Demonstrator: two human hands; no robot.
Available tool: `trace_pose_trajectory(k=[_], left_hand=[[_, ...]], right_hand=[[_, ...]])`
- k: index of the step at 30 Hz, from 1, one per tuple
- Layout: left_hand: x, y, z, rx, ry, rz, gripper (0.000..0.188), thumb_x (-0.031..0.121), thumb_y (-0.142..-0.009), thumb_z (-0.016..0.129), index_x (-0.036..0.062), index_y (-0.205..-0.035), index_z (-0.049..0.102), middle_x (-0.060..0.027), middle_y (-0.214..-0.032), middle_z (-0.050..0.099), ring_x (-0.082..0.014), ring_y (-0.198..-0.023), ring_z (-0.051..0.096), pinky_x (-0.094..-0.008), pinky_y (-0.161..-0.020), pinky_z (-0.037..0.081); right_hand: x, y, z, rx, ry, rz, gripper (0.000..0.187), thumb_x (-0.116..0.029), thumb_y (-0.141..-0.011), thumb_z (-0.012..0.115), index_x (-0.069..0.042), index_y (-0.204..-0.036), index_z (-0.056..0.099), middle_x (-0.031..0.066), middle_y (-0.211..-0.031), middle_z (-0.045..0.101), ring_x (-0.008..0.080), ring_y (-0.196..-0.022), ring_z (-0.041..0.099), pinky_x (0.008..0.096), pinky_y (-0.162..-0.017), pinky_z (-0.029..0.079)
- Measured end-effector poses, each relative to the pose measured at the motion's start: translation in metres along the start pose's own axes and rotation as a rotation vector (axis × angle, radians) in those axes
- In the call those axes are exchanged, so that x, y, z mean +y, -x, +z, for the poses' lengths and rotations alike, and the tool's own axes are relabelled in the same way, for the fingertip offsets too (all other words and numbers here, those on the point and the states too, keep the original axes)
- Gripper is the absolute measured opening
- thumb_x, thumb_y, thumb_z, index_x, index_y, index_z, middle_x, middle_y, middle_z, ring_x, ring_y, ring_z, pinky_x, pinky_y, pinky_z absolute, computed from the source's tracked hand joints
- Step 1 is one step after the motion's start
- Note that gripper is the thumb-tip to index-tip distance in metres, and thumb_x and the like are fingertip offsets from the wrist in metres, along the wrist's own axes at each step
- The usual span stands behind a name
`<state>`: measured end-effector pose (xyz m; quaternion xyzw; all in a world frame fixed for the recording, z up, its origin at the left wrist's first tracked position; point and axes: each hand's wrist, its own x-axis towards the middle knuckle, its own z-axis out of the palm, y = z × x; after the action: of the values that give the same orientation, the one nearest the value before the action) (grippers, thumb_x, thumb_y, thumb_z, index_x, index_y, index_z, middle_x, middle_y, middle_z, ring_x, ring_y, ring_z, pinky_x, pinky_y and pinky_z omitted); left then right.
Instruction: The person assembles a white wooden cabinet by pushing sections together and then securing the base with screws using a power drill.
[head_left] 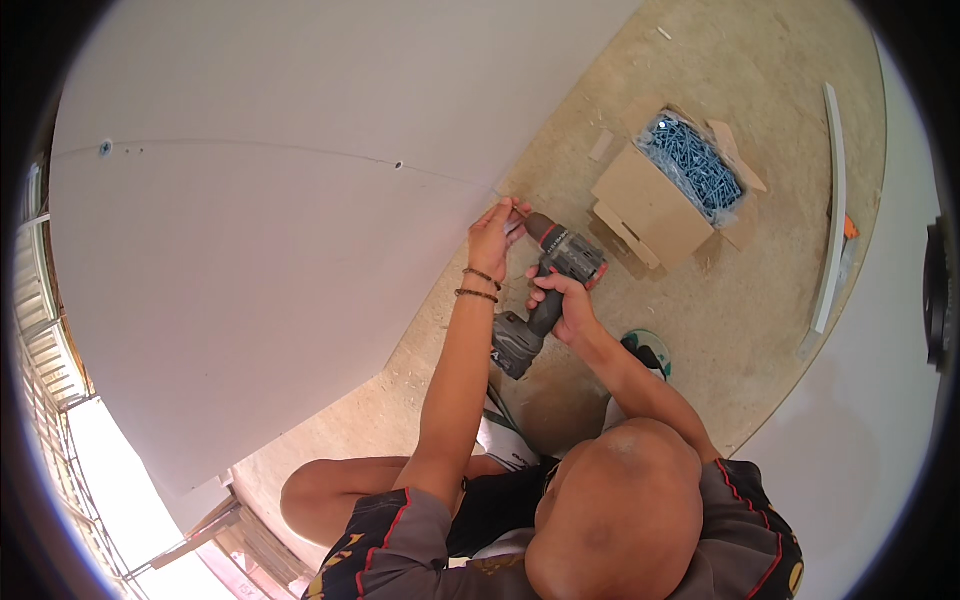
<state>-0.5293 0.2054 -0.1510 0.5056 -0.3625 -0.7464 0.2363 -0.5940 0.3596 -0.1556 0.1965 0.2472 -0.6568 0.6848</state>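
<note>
- At the edge of the board [280, 280], the right hand [570, 305] grips the drill [570, 256].
- Left hand [493, 236] curls narrowly near the bit [520, 211], any hold unclear.
- Skidding, the bit might nick nearby fingers.

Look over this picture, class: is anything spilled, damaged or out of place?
Only minor untidiness shows. The blue screws sit inside their cardboard box, its flaps splayed open. A small white scrap lies loose on the floor, like litter.

Screws [692, 165] lie in the box [652, 207], right of the drill [574, 259].
</note>
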Motion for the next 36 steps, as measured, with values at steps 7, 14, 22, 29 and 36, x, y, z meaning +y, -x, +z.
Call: trace_pose_trajectory(k=[7, 14, 22, 29, 36], left_hand=[[-0.002, -0.002, 0.000, 0.009, 0.005, -0.019, 0.027, 0.029, -0.098, 0.058, 0.0051, -0.110, 0.062, -0.0088, -0.107, 0.069, -0.0187, -0.103, 0.063, -0.0333, -0.090, 0.050], [0.003, -0.007, 0.004, 0.031, 0.031, -0.067, 0.029, 0.029, -0.097, 0.058, 0.0039, -0.111, 0.061, -0.0097, -0.109, 0.068, -0.0200, -0.104, 0.064, -0.0324, -0.089, 0.051], [0.002, -0.015, 0.001, 0.000, 0.155, -0.051, 0.027, 0.026, -0.095, 0.060, 0.0025, -0.108, 0.062, -0.0117, -0.106, 0.068, -0.0217, -0.100, 0.066, -0.0317, -0.086, 0.051], [0.015, -0.004, 0.003, 0.122, -0.007, 0.001, 0.026, 0.027, -0.094, 0.060, 0.0034, -0.100, 0.068, -0.0116, -0.095, 0.072, -0.0214, -0.085, 0.069, -0.0328, -0.074, 0.054], [0.166, 0.133, 0.056, 0.579, -1.124, 1.478, 0.008, -0.001, -0.084, 0.065, 0.0030, -0.091, 0.068, -0.0094, -0.086, 0.070, -0.0208, -0.071, 0.065, -0.0324, -0.065, 0.051]], right_hand=[[0.000, 0.000, -0.001, 0.016, 0.002, 0.006, 0.017, -0.003, -0.081, 0.058, -0.001, -0.098, 0.058, 0.0018, -0.074, 0.050, 0.0127, -0.064, 0.049, 0.0298, -0.065, 0.045], [-0.002, -0.002, 0.004, 0.009, 0.026, 0.007, 0.012, 0.000, -0.077, 0.057, -0.004, -0.087, 0.053, 0.0019, -0.075, 0.050, 0.0128, -0.061, 0.049, 0.0320, -0.063, 0.047], [-0.004, -0.008, -0.001, -0.002, -0.006, 0.021, 0.018, 0.001, -0.073, 0.053, -0.007, -0.089, 0.049, 0.0024, -0.075, 0.049, 0.0129, -0.060, 0.047, 0.0338, -0.061, 0.046], [-0.002, -0.006, 0.015, 0.017, -0.020, 0.025, 0.027, 0.001, -0.072, 0.053, -0.009, -0.097, 0.048, 0.0028, -0.075, 0.050, 0.0131, -0.060, 0.046, 0.0350, -0.062, 0.046], [-0.013, -0.008, 0.010, 0.033, -0.029, 0.020, 0.035, 0.002, -0.072, 0.052, -0.011, -0.104, 0.046, 0.0018, -0.075, 0.050, 0.0121, -0.058, 0.046, 0.0332, -0.062, 0.045]])
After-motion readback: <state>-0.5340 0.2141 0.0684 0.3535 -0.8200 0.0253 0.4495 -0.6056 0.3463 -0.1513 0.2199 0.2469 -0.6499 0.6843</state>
